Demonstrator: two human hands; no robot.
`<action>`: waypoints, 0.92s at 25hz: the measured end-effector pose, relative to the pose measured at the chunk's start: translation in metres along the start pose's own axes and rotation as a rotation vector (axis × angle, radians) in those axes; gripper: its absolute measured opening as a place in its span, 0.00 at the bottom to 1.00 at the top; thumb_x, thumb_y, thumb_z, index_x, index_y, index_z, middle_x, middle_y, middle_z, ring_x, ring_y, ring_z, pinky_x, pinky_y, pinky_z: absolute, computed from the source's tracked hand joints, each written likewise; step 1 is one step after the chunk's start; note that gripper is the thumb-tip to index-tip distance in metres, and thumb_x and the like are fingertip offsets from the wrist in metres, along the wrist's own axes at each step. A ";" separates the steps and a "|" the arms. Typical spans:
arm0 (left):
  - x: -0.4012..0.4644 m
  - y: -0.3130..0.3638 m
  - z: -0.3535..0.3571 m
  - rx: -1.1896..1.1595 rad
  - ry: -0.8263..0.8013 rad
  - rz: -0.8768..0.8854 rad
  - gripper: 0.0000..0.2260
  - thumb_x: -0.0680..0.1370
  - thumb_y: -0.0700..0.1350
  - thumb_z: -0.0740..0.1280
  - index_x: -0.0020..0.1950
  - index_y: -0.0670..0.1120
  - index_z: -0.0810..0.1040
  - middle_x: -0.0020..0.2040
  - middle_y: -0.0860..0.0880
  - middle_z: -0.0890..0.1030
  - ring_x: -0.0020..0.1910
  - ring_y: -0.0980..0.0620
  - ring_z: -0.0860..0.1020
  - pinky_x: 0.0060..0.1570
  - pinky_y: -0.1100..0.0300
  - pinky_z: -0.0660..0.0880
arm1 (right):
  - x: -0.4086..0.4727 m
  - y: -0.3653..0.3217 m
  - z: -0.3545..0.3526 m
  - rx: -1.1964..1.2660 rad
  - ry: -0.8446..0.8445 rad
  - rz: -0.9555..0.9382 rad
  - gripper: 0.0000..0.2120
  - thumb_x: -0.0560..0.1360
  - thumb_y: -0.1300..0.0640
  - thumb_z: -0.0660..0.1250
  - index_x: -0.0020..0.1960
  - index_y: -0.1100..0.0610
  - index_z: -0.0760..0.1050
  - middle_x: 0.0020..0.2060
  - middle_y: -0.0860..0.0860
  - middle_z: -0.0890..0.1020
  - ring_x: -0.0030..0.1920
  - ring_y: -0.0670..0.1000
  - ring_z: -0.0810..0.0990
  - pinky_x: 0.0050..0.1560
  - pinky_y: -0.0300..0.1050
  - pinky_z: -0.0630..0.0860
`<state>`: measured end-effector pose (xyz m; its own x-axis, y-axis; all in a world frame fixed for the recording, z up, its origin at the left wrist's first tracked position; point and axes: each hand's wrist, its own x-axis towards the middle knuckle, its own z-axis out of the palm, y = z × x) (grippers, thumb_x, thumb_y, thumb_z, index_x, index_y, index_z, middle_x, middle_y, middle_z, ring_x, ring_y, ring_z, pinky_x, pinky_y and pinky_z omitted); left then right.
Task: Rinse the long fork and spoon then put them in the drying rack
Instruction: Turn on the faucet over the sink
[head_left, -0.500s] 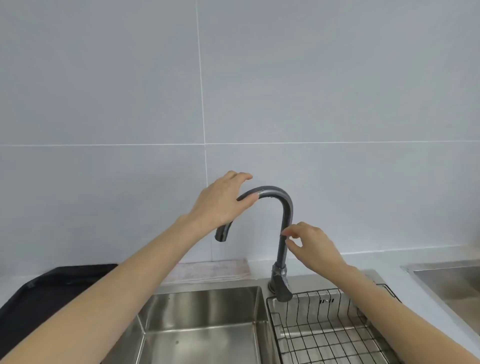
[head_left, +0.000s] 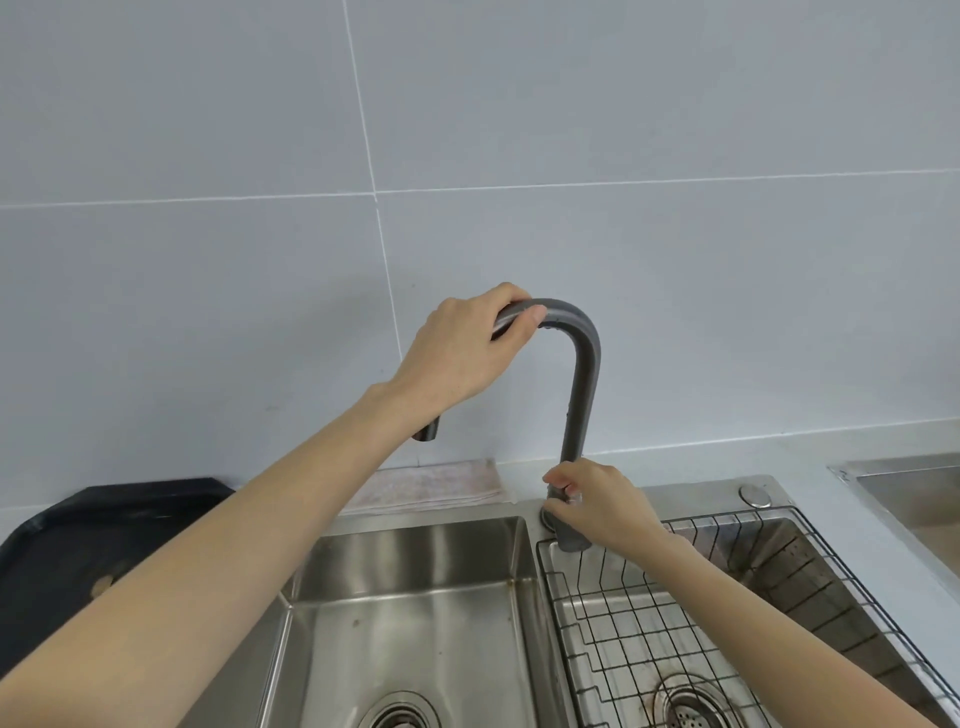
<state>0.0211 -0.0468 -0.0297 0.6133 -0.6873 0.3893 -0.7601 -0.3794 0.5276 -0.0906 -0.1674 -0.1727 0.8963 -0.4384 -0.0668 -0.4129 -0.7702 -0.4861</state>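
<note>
A dark grey gooseneck faucet (head_left: 581, 395) rises between two steel basins. My left hand (head_left: 462, 353) is wrapped over the top of its arch, and the spout end (head_left: 428, 431) pokes out below my wrist. My right hand (head_left: 597, 501) pinches the faucet's base, fingers closed on the handle (head_left: 571, 540). A black wire drying rack (head_left: 675, 623) sits in the right basin. No water runs from the spout. No fork or spoon is in sight.
The left steel basin (head_left: 415, 623) has a drain at the bottom edge. A black tray (head_left: 78, 545) lies on the counter at left, a folded cloth (head_left: 441, 488) behind the sink. Another steel basin (head_left: 914, 493) shows at far right. Grey tiled wall behind.
My left hand has closed over the faucet arch. My right hand dropped from the faucet's neck down to its base. The view tilted down, showing more of the basins.
</note>
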 end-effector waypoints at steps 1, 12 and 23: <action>0.001 -0.002 0.000 -0.008 -0.001 0.003 0.14 0.78 0.54 0.57 0.56 0.48 0.76 0.37 0.52 0.78 0.34 0.53 0.74 0.35 0.64 0.69 | 0.001 0.002 0.004 -0.011 -0.009 0.006 0.12 0.74 0.54 0.64 0.57 0.51 0.77 0.55 0.49 0.81 0.55 0.51 0.79 0.54 0.45 0.75; -0.004 -0.003 0.003 0.025 0.071 0.037 0.13 0.78 0.52 0.58 0.56 0.49 0.78 0.42 0.52 0.81 0.37 0.54 0.75 0.36 0.73 0.65 | -0.011 0.011 0.015 0.083 0.075 0.069 0.07 0.74 0.54 0.67 0.47 0.52 0.83 0.46 0.52 0.86 0.50 0.54 0.82 0.51 0.48 0.78; -0.006 -0.003 0.004 0.012 0.107 0.036 0.13 0.78 0.52 0.59 0.56 0.50 0.78 0.42 0.51 0.83 0.36 0.54 0.75 0.36 0.71 0.65 | -0.026 0.014 0.019 0.075 0.111 0.040 0.07 0.74 0.56 0.68 0.48 0.53 0.84 0.47 0.51 0.86 0.49 0.53 0.82 0.49 0.43 0.75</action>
<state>0.0187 -0.0440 -0.0373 0.6049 -0.6304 0.4866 -0.7838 -0.3636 0.5034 -0.1166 -0.1583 -0.1948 0.8541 -0.5200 0.0078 -0.4310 -0.7161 -0.5491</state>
